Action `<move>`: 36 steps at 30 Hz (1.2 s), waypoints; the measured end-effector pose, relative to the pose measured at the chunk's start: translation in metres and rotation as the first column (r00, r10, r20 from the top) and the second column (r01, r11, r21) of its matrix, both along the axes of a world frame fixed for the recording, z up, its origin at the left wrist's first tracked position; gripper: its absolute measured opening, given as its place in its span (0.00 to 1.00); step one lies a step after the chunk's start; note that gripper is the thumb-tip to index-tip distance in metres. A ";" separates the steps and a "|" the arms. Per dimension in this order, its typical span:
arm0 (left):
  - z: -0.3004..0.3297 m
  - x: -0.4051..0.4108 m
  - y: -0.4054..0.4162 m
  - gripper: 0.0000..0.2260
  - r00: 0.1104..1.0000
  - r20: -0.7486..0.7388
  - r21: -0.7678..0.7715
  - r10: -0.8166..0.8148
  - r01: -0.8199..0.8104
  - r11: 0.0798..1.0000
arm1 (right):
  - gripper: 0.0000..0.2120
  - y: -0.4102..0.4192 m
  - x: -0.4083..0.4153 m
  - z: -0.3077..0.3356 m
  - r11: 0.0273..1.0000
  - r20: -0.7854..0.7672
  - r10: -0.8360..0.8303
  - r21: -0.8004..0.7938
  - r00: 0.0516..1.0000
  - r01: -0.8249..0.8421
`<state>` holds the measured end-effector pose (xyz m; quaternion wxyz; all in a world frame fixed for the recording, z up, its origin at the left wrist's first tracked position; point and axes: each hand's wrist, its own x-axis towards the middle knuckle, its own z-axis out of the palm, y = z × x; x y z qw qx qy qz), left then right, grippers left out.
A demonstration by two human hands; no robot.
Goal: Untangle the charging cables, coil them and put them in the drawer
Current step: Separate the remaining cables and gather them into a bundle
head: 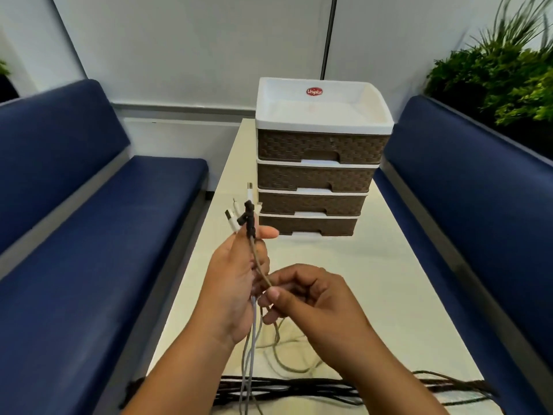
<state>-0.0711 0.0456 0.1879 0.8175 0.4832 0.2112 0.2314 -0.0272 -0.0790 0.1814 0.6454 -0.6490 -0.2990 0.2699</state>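
Cables (253,339) run up through both hands above the near half of the white table (404,280). The left hand (236,280) grips the bunch upright, fingers and thumb curled round it, so that the plug ends (244,211) fan out above the thumb: several white connectors and one dark one, blurred enough that their types cannot be told. The right hand (302,295) pinches a single brown cable (261,271) between thumb and forefinger just beside the left palm; its other fingers are curled under and mostly hidden.

Below the hands, grey and pale strands hang down and loop loosely on the table, partly covered by the right forearm. Across the near edge lies a spread of dark cords (299,390), crossed by both arms and cut off at the bottom of the view, so how they connect to the held bunch is unclear.

The drawer unit (317,175) stands further along the table, well apart from the hands: four brown woven-look drawers, all pushed in, under a white tray top. Blue benches (89,235) flank the table, with plants (496,79) behind the right one.
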 end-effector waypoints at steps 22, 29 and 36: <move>0.074 -0.039 -0.004 0.17 0.892 0.445 -0.151 -0.082 0.166 0.974 | 0.22 -0.007 0.011 -0.060 0.872 0.398 0.376 -0.457 0.837 -0.175; 0.088 -0.054 0.009 0.19 0.860 0.509 -0.171 0.028 0.069 0.983 | 0.33 -0.018 -0.010 -0.051 0.767 0.067 0.593 -0.350 0.802 -0.538; 0.114 -0.052 0.003 0.18 0.827 0.542 -0.232 0.152 -0.027 0.972 | 0.14 -0.012 -0.036 -0.045 0.729 0.182 0.640 -0.451 0.747 -0.515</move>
